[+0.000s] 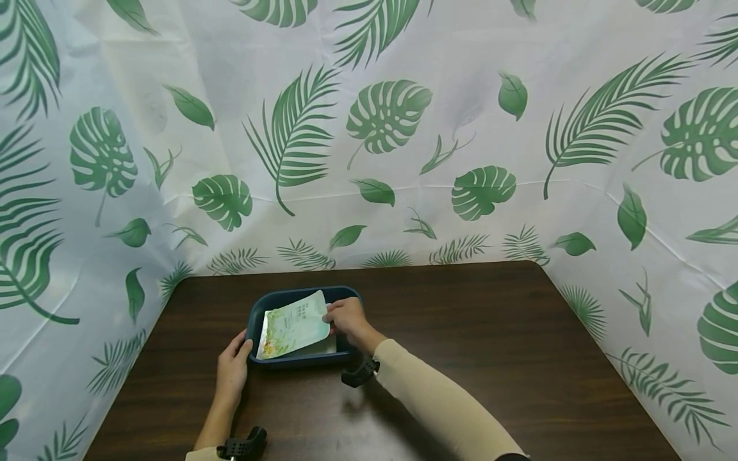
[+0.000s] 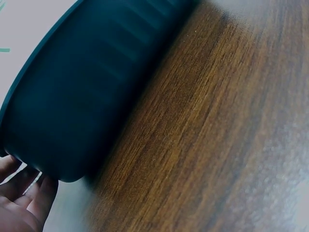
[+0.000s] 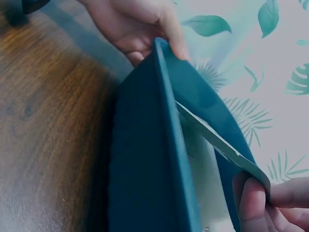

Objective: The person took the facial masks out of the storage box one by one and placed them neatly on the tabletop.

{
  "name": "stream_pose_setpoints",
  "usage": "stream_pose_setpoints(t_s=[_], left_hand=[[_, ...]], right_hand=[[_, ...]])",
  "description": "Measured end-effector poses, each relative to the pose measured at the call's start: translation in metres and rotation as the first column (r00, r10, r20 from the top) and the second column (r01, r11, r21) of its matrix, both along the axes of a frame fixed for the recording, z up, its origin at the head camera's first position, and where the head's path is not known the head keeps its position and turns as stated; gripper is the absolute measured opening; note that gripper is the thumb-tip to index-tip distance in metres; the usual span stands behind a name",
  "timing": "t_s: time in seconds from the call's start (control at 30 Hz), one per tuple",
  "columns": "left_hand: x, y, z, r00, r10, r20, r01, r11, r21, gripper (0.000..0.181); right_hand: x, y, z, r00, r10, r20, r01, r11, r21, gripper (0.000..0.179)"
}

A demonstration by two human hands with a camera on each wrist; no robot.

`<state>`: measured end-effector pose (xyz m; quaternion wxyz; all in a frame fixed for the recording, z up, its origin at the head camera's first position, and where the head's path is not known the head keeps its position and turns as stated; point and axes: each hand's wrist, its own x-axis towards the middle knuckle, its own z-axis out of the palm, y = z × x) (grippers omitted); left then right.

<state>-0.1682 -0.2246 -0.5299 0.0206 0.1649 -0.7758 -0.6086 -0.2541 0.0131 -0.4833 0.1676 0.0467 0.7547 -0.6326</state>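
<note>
A dark blue plastic bin [image 1: 288, 362] sits on the table. My left hand [image 1: 232, 370] grips its left end, thumb over the rim and fingers against the outer wall; the left wrist view shows those fingers at the bin's lower corner. With thumb and fingers, my right hand [image 1: 349, 318] pinches the right edge of a flat, pale green sachet [image 1: 295, 325] printed with leaves and small flowers. The sachet slants inside the bin, its right edge raised. Beneath it, another pale flat packet [image 3: 205, 169] lies in the bin, partly covered.
The dark wood-grain table [image 1: 461, 333] extends to the right and in front of the bin. A white sheet with green leaf prints [image 1: 389, 115] hangs behind and along both sides. Each wrist wears a black camera band [image 1: 360, 371].
</note>
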Motion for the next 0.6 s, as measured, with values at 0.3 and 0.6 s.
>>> stream_pose_setpoints(t_s=[0.3,0.6], left_hand=[[-0.001,-0.001,-0.002,1.000,0.001,-0.027,-0.001,1.000,-0.021,0.048],[-0.002,-0.001,-0.002,0.999,0.020,-0.032,-0.020,1.000,-0.011,0.048]], right_hand=[[-0.007,0.019,0.011,0.999,0.033,-0.009,-0.033,0.999,-0.024,0.021],[-0.022,0.042,0.023,1.000,-0.024,0.018,0.026,0.995,-0.098,0.022]])
